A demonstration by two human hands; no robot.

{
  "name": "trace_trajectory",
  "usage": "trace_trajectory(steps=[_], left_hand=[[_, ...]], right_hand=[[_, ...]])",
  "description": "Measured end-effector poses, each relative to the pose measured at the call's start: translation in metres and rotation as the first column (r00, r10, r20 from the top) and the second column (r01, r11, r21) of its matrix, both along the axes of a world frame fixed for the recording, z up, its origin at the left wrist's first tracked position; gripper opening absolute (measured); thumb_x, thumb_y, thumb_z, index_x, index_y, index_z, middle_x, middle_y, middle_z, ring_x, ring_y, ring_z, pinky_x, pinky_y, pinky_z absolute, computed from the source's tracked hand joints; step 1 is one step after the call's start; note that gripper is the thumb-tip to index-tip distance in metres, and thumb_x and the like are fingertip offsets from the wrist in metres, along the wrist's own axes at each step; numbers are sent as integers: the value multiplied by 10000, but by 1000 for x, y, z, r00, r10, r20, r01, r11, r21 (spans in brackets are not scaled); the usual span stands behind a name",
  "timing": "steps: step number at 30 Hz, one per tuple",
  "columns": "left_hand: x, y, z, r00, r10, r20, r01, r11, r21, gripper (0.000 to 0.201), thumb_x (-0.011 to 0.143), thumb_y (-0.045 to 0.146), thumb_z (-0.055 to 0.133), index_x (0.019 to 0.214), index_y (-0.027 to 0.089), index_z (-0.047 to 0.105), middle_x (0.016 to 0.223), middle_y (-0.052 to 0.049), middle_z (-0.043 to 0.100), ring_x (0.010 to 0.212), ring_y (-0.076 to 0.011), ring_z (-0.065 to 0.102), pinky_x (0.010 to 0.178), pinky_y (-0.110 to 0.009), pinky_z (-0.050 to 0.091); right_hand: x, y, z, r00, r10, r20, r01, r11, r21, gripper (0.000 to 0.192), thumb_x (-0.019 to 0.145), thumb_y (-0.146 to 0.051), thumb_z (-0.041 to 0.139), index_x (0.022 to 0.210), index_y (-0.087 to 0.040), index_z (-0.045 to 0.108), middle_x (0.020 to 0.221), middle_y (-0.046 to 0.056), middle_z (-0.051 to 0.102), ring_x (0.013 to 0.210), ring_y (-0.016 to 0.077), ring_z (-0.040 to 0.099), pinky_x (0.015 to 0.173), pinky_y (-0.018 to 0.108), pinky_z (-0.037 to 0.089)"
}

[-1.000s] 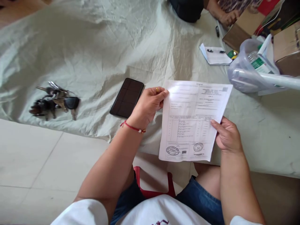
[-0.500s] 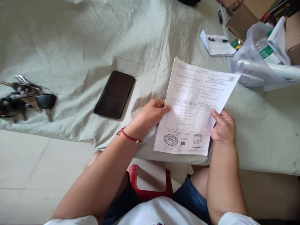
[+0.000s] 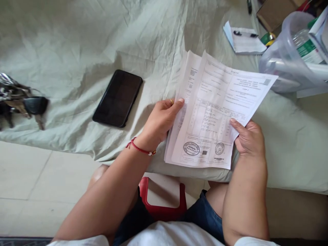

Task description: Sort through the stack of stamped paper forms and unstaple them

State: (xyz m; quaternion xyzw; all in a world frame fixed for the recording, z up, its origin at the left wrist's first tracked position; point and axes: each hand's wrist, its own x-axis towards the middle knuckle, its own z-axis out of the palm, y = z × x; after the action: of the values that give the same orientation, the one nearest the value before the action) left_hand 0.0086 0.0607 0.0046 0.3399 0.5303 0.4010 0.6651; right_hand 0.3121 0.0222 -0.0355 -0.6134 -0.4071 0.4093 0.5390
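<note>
Both hands hold printed paper sheets [image 3: 217, 109] with stamps at the bottom, over the edge of a pale green bedsheet [image 3: 89, 44]. My left hand [image 3: 161, 119], with a ring and a red thread bracelet, grips the left edge, thumb on the under sheet. My right hand [image 3: 248, 138] pinches the right edge of the top sheet. Two sheets show, fanned apart at the top left.
A black phone [image 3: 118, 98] lies face up left of the papers. A bunch of keys [image 3: 17, 99] sits at the far left. Back right: a small notepad with a pen [image 3: 244, 39], a clear plastic bag of items [image 3: 294, 58], a cardboard box [image 3: 275, 12]. A red stool [image 3: 161, 201] is under me.
The top sheet has slid right and up, baring a second sheet under it. My left hand moved down the left edge. The view shifted, so phone and keys sit further left.
</note>
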Motion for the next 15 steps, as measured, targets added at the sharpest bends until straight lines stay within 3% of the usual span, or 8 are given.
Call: trace_trajectory(steps=[5, 7, 10, 13, 15], left_hand=[[-3, 0, -2, 998, 27, 61, -24, 999, -35, 196, 1020, 264, 726, 841, 188, 716, 820, -46, 774, 776, -182, 746, 741, -283, 604], [-4, 0, -3, 995, 30, 90, -28, 999, -18, 144, 976, 282, 799, 891, 182, 738, 863, -51, 799, 823, -199, 771, 789, -307, 629], [-3, 1, -4, 993, 42, 106, -43, 999, 6, 247, 931, 381, 903, 942, 197, 738, 918, -60, 820, 869, -220, 791, 823, -330, 644], [-3, 2, -5, 996, 54, 72, -54, 999, -7, 275, 1042, 436, 796, 919, 210, 701, 890, -54, 801, 818, -195, 763, 757, -298, 608], [-4, 2, -6, 997, 53, 52, -54, 999, 2, 224, 1097, 346, 694, 923, 206, 689, 880, -48, 793, 803, -181, 750, 739, -283, 589]], right_hand=[[3, 1, 5, 998, -65, 14, 65, 998, -22, 512, 738, -491, 1083, 1119, -208, 891, 1215, 109, 904, 1182, 381, 862, 1159, 666, 672], [3, 1, 6, 995, -96, 17, 97, 995, -13, 527, 716, -475, 1089, 1123, -205, 891, 1224, 103, 905, 1162, 375, 868, 1169, 668, 666], [7, 3, 3, 993, -116, 19, 116, 993, 14, 499, 714, -437, 1084, 1103, -197, 885, 1207, 102, 905, 1169, 364, 868, 1190, 647, 657], [16, 8, -5, 989, -140, 40, 137, 988, 65, 470, 713, -389, 1068, 1100, -197, 883, 1203, 121, 904, 1149, 359, 868, 1139, 594, 688], [21, 13, -8, 979, -196, 61, 188, 974, 123, 436, 709, -350, 1046, 1086, -199, 887, 1189, 146, 904, 1108, 361, 870, 1078, 550, 709]])
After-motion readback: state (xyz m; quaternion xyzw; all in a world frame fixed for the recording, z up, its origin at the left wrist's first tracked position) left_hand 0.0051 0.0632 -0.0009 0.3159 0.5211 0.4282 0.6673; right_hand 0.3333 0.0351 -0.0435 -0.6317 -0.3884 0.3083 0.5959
